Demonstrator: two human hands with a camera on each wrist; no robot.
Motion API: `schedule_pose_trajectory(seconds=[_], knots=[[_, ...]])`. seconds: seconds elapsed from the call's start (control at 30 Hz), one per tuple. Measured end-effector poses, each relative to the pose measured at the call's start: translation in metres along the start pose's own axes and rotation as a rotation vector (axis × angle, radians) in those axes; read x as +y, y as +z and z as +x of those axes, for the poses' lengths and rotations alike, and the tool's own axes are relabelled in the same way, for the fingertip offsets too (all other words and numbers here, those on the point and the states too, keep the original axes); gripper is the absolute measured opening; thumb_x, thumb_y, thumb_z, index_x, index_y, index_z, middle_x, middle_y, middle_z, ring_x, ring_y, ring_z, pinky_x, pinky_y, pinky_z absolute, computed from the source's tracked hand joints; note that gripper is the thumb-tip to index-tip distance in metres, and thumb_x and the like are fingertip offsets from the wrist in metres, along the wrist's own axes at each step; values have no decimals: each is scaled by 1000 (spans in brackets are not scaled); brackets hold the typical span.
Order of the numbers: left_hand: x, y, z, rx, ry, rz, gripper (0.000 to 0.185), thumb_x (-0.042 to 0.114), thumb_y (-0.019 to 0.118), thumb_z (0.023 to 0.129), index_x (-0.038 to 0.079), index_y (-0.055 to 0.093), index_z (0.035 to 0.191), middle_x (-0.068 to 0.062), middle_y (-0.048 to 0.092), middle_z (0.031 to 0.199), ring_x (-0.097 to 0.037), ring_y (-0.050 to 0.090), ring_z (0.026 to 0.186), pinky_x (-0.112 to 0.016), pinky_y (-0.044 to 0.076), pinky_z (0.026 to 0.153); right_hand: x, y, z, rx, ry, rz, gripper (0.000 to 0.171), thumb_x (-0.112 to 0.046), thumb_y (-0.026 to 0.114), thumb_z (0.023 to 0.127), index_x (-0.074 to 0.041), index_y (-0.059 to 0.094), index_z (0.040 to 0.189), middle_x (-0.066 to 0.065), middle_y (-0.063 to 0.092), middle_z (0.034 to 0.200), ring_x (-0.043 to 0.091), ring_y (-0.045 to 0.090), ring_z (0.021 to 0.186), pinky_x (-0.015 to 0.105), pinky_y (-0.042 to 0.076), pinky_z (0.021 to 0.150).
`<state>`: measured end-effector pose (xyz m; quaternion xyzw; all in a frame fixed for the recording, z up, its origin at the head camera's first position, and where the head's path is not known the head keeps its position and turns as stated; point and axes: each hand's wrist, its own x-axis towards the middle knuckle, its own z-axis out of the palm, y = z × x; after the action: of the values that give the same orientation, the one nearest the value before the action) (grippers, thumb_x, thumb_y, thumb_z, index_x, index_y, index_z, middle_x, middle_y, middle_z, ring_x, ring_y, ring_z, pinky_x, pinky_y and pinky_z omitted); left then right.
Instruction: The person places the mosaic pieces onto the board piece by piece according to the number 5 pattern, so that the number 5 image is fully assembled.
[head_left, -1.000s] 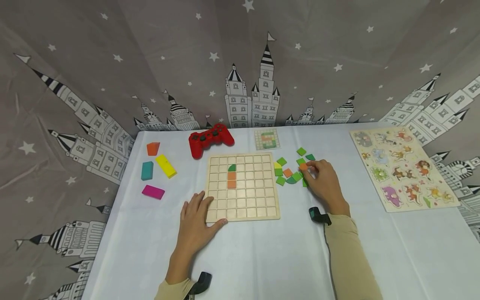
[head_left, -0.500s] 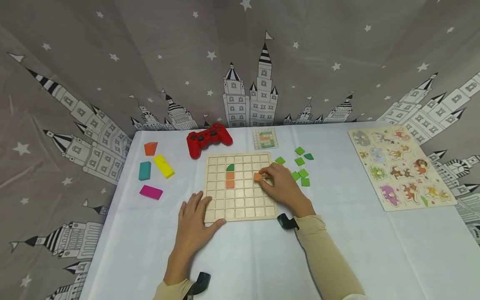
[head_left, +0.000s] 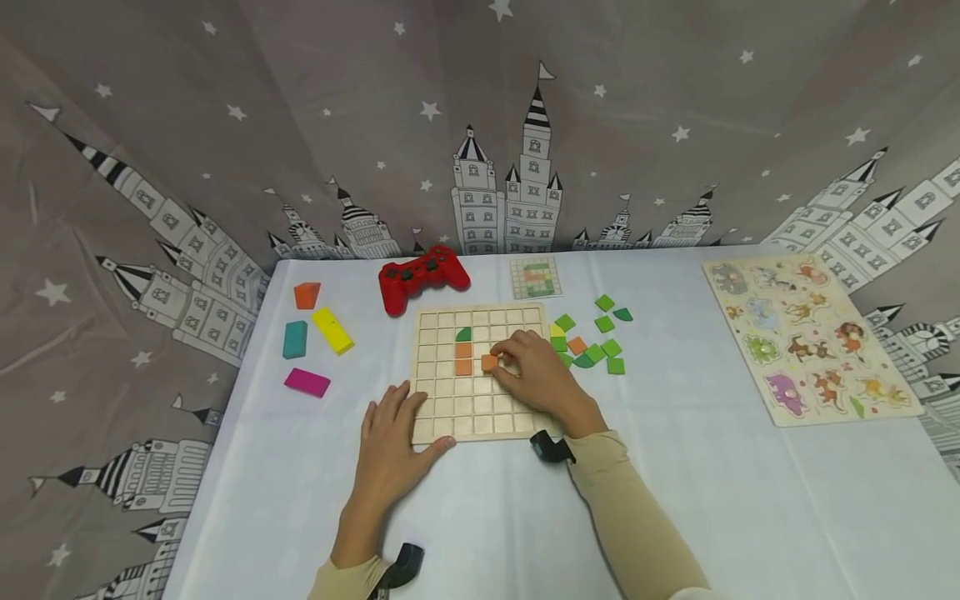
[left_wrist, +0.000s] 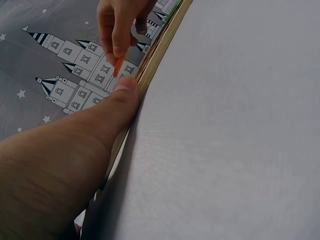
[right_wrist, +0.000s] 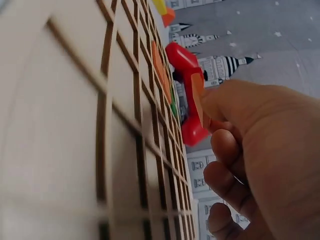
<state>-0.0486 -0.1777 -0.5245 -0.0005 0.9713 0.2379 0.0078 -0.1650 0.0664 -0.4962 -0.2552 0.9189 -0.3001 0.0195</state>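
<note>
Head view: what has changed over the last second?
The right hand picked an orange tile out of the loose pile and carried it leftward over the wooden grid board, where it now pinches it beside the placed orange tiles. The left hand stayed on the board's corner.

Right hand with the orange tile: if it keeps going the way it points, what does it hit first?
Probably the lower orange tile already set in the grid board. The right hand holds its orange tile pointing left, about one cell away; height above the board is unclear.
</note>
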Motion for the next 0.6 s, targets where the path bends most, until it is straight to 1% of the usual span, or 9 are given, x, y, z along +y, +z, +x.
schedule_pose_trajectory(seconds=[0.13,0.23,0.37,0.6], knots=[[0,1,-1,-1,-2,-7,85,59,77,81,13,50,147,-15,34,164,-40,21,156,-63,10,126,-4,7,5,-31,-9,-22,25,-30,68,97,-13,72,115,-2,60,95,15,50,91,34,48,83],[0,1,-3,-2,-3,-8,86,60,77,81,13,50,147,-16,35,164,-40,22,156,-63,11,126,-6,12,6,-55,-5,-38,23,-27,68,97,-12,72,114,-1,61,96,15,51,90,34,49,84],[0,0,-3,-1,-2,-7,86,61,76,81,12,50,147,-16,35,164,-39,22,156,-63,11,126,-7,16,7,-73,12,-68,23,-28,67,98,-13,72,115,-1,61,98,15,52,92,34,49,85],[0,-1,0,-1,2,-4,87,61,76,81,13,50,148,-16,35,164,-39,21,156,-63,11,126,-5,18,9,-57,28,-73,22,-26,66,99,-13,72,115,0,61,98,17,52,91,35,49,84]])
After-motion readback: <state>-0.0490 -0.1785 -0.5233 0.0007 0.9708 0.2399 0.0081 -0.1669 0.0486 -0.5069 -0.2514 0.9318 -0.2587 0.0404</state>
